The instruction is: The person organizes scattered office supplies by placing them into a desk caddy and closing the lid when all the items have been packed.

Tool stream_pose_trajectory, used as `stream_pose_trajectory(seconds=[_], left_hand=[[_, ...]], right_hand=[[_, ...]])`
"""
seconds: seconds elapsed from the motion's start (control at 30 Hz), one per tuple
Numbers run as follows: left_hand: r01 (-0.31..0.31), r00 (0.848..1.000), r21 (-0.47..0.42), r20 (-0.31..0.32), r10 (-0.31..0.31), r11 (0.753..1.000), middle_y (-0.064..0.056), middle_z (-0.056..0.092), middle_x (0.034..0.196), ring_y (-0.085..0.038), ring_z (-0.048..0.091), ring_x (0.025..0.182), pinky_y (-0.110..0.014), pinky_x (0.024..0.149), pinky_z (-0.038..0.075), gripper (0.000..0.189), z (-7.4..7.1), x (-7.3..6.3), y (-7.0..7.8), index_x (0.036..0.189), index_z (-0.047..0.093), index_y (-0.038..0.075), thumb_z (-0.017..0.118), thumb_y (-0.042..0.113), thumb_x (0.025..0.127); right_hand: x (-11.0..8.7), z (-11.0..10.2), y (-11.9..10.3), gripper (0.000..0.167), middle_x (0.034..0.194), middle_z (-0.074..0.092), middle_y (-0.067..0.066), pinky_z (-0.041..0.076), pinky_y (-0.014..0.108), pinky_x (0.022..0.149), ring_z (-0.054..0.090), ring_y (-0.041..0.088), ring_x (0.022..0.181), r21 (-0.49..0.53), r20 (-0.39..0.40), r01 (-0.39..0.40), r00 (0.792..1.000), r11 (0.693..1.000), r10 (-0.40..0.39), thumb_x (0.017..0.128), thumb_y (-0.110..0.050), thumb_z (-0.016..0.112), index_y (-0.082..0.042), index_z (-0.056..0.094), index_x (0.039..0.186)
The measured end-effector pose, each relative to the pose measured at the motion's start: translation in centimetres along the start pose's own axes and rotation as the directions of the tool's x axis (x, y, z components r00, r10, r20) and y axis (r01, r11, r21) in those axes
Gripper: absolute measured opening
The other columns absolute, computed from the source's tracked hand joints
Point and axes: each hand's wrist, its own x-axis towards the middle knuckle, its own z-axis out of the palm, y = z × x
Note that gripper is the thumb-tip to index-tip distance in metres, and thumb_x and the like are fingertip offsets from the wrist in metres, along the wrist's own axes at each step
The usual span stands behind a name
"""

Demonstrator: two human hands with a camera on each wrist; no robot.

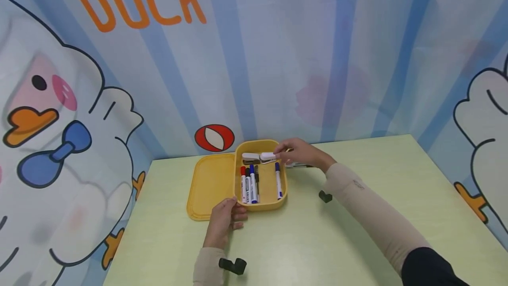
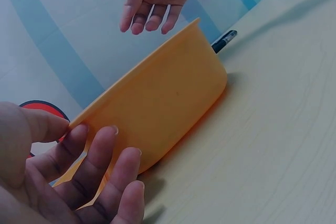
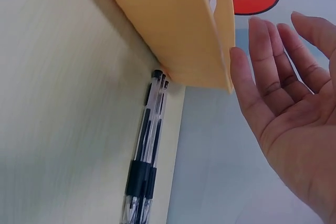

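Note:
My left hand (image 1: pixel 225 217) pinches the rim of a yellow box (image 2: pixel 163 95) at its near left corner, thumb and forefinger on the edge. The other left fingers spread along the box's outer wall. Over the far right part of the box hovers my right hand (image 3: pixel 294 77), its fingers loosely bent and nothing between them. Its fingertips overlap one of two small white staplers (image 1: pixel 267 156) at the back of the box. Inside, a red-capped marker (image 1: pixel 243 184), a blue-capped marker (image 1: pixel 253 184) and darker pens stand side by side on the left; another blue-capped marker (image 1: pixel 278 181) lies at the right.
A yellow lid (image 1: pixel 210 186) lies flat at the box's left, its edge against it. Clear pens with black grips (image 3: pixel 144 145) lie on the table by the box's right wall. A printed curtain (image 1: pixel 278 56) rises behind the pale table (image 1: pixel 317 242).

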Motion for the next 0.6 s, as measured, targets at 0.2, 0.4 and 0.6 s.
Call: stream_pose_trajectory(seconds=[0.2,0.4,0.6], left_hand=[[0.002,1.000,-0.003,0.002,-0.002,1.000,-0.007,0.074,0.095,-0.019,0.071,0.081,-0.032,0.067,0.057,0.034,0.0,0.1,0.0,0.105,0.066,0.006,0.051,0.037,0.106],[0.008,1.000,0.008,-0.003,-0.008,1.000,-0.007,0.074,0.095,-0.019,0.071,0.081,-0.031,0.066,0.056,0.034,0.0,0.1,0.0,0.106,0.066,0.005,0.051,0.036,0.106],[0.013,1.000,0.017,-0.004,-0.013,1.000,-0.007,0.074,0.095,-0.019,0.071,0.080,-0.031,0.066,0.056,0.034,0.0,0.2,0.0,0.106,0.065,0.006,0.051,0.036,0.106]], right_hand=[[-1.2,-0.6,0.7,0.027,0.127,0.062,0.025,0.051,0.058,0.097,0.065,0.044,0.113,0.079,0.009,0.016,1.000,0.997,-0.017,0.104,-0.022,0.060,-0.006,0.064,0.125],[-2.4,-0.9,1.4,0.037,0.130,0.062,0.026,0.052,0.055,0.098,0.068,0.036,0.110,0.076,0.000,-0.020,1.000,0.997,0.021,0.103,-0.024,0.060,0.000,0.061,0.131],[-3.1,-1.2,2.8,0.036,0.127,0.064,0.023,0.051,0.056,0.098,0.070,0.031,0.107,0.075,-0.037,-0.045,0.998,0.996,0.048,0.104,-0.021,0.058,0.002,0.060,0.132]])
